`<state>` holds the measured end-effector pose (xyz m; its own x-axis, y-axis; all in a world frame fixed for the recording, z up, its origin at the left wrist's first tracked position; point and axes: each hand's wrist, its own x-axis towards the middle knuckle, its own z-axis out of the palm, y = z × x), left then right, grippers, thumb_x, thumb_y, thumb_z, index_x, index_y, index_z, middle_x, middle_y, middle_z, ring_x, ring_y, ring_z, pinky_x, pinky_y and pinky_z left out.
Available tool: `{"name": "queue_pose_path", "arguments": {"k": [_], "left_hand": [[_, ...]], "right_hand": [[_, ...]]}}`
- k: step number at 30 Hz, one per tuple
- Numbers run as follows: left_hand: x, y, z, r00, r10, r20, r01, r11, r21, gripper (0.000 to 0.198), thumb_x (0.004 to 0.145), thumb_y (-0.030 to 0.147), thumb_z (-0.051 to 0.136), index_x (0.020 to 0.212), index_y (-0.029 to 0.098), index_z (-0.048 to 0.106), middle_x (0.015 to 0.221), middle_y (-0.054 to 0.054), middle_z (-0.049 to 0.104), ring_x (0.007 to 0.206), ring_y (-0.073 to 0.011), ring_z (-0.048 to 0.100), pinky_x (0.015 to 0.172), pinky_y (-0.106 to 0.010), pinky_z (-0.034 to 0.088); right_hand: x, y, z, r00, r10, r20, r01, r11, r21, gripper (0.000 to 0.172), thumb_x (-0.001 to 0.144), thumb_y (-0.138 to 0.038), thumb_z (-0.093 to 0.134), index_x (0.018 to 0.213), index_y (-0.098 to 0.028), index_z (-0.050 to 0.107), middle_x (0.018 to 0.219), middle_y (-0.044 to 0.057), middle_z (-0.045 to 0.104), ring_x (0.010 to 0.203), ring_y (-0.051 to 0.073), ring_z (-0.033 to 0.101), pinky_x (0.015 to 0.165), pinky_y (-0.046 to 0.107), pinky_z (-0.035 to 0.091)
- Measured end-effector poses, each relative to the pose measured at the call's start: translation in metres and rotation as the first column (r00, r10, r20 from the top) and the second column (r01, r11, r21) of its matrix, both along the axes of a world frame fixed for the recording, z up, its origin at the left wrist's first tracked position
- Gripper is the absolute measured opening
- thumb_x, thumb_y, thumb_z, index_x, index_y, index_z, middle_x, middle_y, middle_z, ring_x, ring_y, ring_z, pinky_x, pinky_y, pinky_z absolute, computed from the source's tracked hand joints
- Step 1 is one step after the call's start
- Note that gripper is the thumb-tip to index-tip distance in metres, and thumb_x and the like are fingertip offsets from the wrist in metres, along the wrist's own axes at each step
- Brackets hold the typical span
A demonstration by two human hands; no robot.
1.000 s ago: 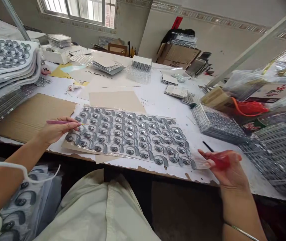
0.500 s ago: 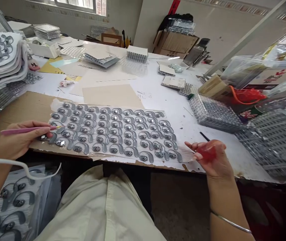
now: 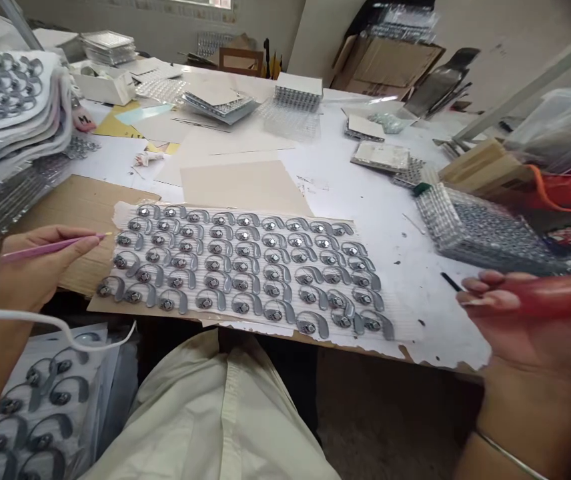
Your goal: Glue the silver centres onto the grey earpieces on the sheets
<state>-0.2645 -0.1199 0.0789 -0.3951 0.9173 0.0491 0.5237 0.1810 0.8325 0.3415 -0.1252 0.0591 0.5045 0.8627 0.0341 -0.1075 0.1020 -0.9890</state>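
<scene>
My left hand (image 3: 35, 270) pinches a slim pink picking pen (image 3: 30, 251) with a pale yellow tip. The tip points right, just off the left edge of a ribbed white sheet (image 3: 403, 313). Rows of grey curved hook pieces (image 3: 275, 311), each with a round, shiny dark end, cover that sheet. At the right, my right hand (image 3: 525, 343) is curled, palm up and blurred, around a translucent red thing (image 3: 555, 297) whose kind I cannot make out. A short black stick (image 3: 450, 282) lies beside its fingertips.
Brown cardboard (image 3: 83, 200) lies under the sheet's left side. Stacked padded sheets (image 3: 40, 143) rise at the left. Clear-wrapped packs (image 3: 485, 223) stand at the right. A white cable (image 3: 60, 327) crosses near my left forearm, above more hook pieces (image 3: 58, 397) below the table edge.
The pink pen's tip has moved off the pieces to the left of the sheet. My right hand has swung right, away from the sheet, with the red thing. The view has shifted slightly.
</scene>
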Motion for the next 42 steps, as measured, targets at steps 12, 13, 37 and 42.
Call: {"name": "queue_pose_path", "arguments": {"k": [12, 13, 37, 42], "left_hand": [[0.128, 0.067, -0.027, 0.378, -0.7, -0.606, 0.925, 0.259, 0.278, 0.024, 0.083, 0.017, 0.06, 0.106, 0.02, 0.064, 0.097, -0.005, 0.073, 0.083, -0.0199, 0.069, 0.076, -0.03, 0.053], [0.131, 0.073, -0.03, 0.348, -0.665, -0.661, 0.937, 0.219, 0.274, 0.024, 0.083, 0.015, 0.058, 0.106, 0.02, 0.064, 0.099, -0.007, 0.072, 0.083, -0.021, 0.07, 0.074, -0.031, 0.053], [0.144, 0.103, -0.048, 0.234, -0.384, -0.893, 0.966, 0.195, 0.17, 0.025, 0.088, 0.005, 0.037, 0.085, 0.009, 0.061, 0.083, -0.014, 0.07, 0.059, -0.0142, 0.064, 0.046, -0.024, 0.051], [0.145, 0.101, -0.05, 0.234, -0.38, -0.895, 0.967, 0.19, 0.172, 0.02, 0.082, 0.001, 0.043, 0.076, 0.009, 0.06, 0.072, -0.013, 0.067, 0.056, -0.0169, 0.063, 0.043, -0.026, 0.05]], "right_hand": [[-0.176, 0.097, 0.036, 0.891, 0.436, 0.126, -0.441, 0.897, 0.018, 0.053, 0.065, -0.073, 0.06, 0.074, -0.021, 0.057, 0.069, -0.003, 0.058, 0.056, 0.008, 0.059, 0.037, 0.02, 0.035], [-0.186, 0.102, 0.034, 0.864, 0.483, 0.14, -0.488, 0.873, -0.001, 0.053, 0.065, -0.074, 0.061, 0.076, -0.022, 0.057, 0.07, -0.002, 0.059, 0.057, 0.01, 0.06, 0.036, 0.021, 0.037], [-0.262, 0.132, -0.033, 0.794, 0.326, 0.513, -0.506, 0.822, 0.26, 0.019, 0.074, -0.032, 0.072, 0.079, -0.019, 0.059, 0.07, 0.002, 0.06, 0.06, 0.015, 0.061, 0.054, 0.03, 0.052], [-0.262, 0.13, -0.036, 0.765, 0.329, 0.553, -0.533, 0.806, 0.258, 0.018, 0.074, -0.03, 0.072, 0.081, -0.019, 0.061, 0.073, 0.004, 0.06, 0.06, 0.016, 0.061, 0.054, 0.031, 0.052]]}}
